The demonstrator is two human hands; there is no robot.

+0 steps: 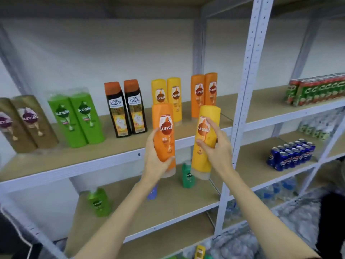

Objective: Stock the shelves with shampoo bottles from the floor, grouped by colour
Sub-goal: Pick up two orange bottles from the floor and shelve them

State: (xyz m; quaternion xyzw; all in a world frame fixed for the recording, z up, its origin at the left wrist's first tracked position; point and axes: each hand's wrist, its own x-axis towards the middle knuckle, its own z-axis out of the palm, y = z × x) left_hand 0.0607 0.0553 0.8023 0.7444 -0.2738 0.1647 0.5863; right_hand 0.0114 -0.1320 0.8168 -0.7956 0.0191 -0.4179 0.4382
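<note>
Both hands are raised before the shelf (pixel 196 140): left hand (pixel 156 161) grips an orange Sunsilk bottle (pixel 164 131), right hand (pixel 217 146) grips a yellow Sunsilk bottle (pixel 204 139), side by side, cap-end down.

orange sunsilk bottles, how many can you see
3: one orange bottle gripped in the left hand, and a pair standing side by side at the right end of the shelf. More may lie out of view.

A shop stockroom is showing: grey metal shelving (pixel 248 75) is carrying shampoo bottles (pixel 78 118), drink cartons (pixel 317 90) and cans (pixel 293 154).
</note>
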